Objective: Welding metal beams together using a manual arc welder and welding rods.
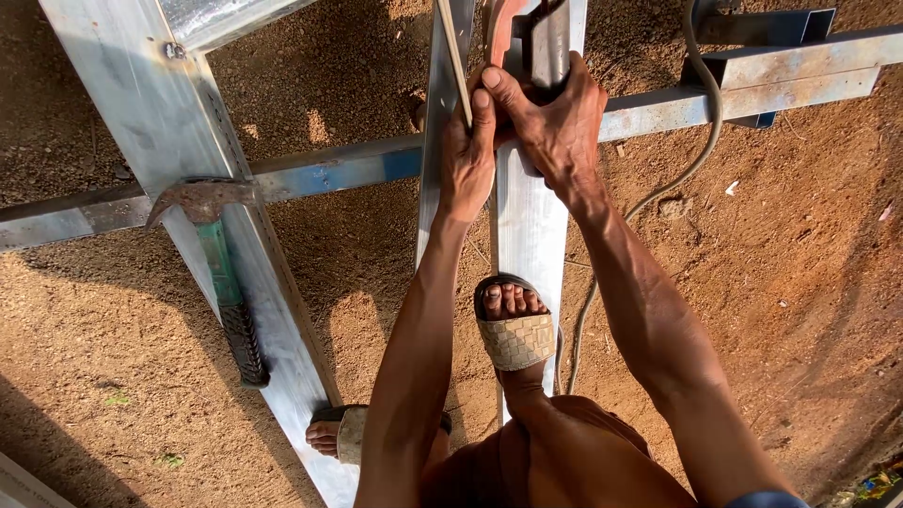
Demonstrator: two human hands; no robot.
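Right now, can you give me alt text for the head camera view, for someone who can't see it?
Seen from above, a person's right hand grips a dark tool and the left hand holds a thin rod over a metal bar, which a sandalled foot stands on. A hammer lies on another metal bar over reddish dirt; a grey cable trails nearby.

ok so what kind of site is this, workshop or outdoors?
Outdoors, probably an open-air metal fabrication or building site. The ground is bare reddish dirt, long metal frame bars lie crossed on it, and a claw hammer rests on one bar. A grey cable runs across the dirt.
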